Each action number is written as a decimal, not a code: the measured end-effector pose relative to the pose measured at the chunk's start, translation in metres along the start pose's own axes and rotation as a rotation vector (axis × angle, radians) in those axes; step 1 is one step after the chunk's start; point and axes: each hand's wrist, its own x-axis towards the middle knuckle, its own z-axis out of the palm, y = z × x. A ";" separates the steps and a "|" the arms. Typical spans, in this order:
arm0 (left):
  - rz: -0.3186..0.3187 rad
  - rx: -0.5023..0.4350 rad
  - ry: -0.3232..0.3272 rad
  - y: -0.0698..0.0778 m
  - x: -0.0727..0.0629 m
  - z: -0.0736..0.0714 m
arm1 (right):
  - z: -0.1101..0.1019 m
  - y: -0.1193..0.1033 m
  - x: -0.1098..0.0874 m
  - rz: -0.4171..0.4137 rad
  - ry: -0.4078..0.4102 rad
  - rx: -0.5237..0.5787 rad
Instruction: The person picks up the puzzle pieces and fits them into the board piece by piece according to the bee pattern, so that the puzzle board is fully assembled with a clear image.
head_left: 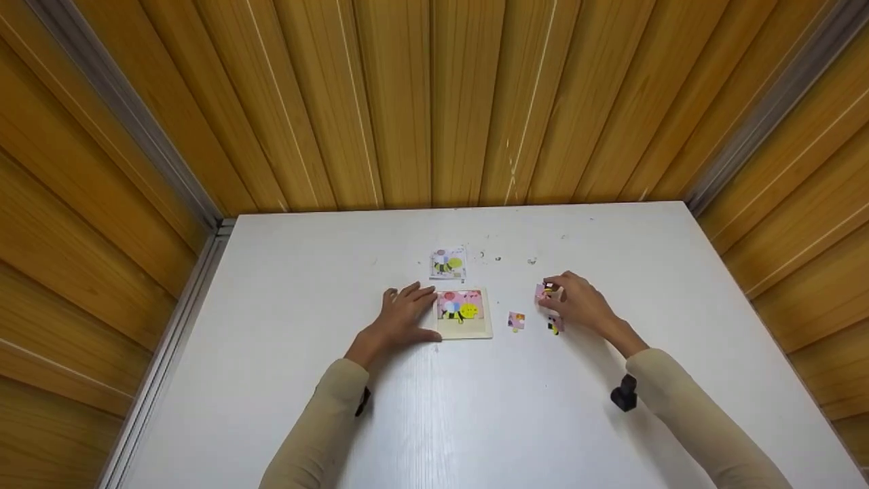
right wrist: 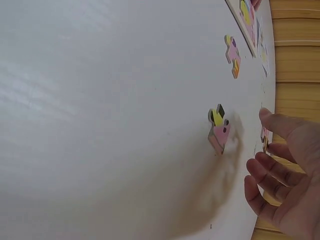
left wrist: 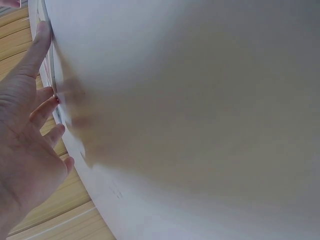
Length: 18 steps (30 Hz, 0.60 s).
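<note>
A wooden puzzle tray (head_left: 468,331) lies flat on the table, its upper part filled with pieces of a yellow-and-black bee on pink (head_left: 468,311); bare wood shows below. My left hand (head_left: 400,319) rests at the tray's left side, fingers spread, thumb and fingertips touching its edge. To the right, my right hand (head_left: 582,304) pinches a pink puzzle piece (head_left: 541,292) between thumb and index finger; in the right wrist view that piece (right wrist: 264,134) is partly hidden. A second loose piece (right wrist: 219,129) lies beneath this hand, and a third (head_left: 516,320) sits between it and the tray.
A small picture card (head_left: 448,263) with the same bee lies just behind the tray. Small dark marks (head_left: 531,261) dot the white table (head_left: 305,285) toward the back. Wood-patterned walls (head_left: 400,102) stand behind and at both sides.
</note>
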 end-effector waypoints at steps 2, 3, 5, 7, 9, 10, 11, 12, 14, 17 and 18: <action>-0.002 0.001 -0.003 0.000 0.000 0.001 | 0.002 -0.005 0.001 -0.010 -0.006 0.003; -0.005 0.000 -0.003 0.000 0.000 0.001 | 0.003 -0.007 0.001 -0.013 -0.009 0.003; -0.007 -0.003 -0.007 0.000 0.000 0.001 | 0.005 -0.011 0.001 -0.013 -0.013 -0.002; -0.008 0.003 -0.009 0.000 0.000 0.002 | 0.007 -0.015 0.002 -0.017 -0.016 -0.005; -0.007 0.001 -0.008 0.000 0.000 0.001 | 0.009 -0.020 0.003 -0.018 -0.016 -0.001; -0.006 0.004 -0.008 -0.001 0.000 0.001 | 0.010 -0.022 0.003 -0.020 -0.014 0.004; -0.003 0.002 -0.006 -0.001 0.000 0.001 | 0.012 -0.024 0.004 -0.021 -0.011 0.010; -0.001 0.002 -0.005 -0.001 0.000 0.000 | 0.013 -0.026 0.005 -0.019 -0.010 0.016; 0.001 -0.003 -0.003 -0.001 0.000 0.000 | 0.015 -0.030 0.006 -0.022 -0.007 0.030; 0.001 -0.006 0.000 -0.001 0.000 0.000 | 0.019 -0.037 0.008 -0.034 -0.009 0.045; -0.001 -0.006 0.000 -0.001 0.000 0.000 | 0.020 -0.040 0.009 -0.036 -0.012 0.049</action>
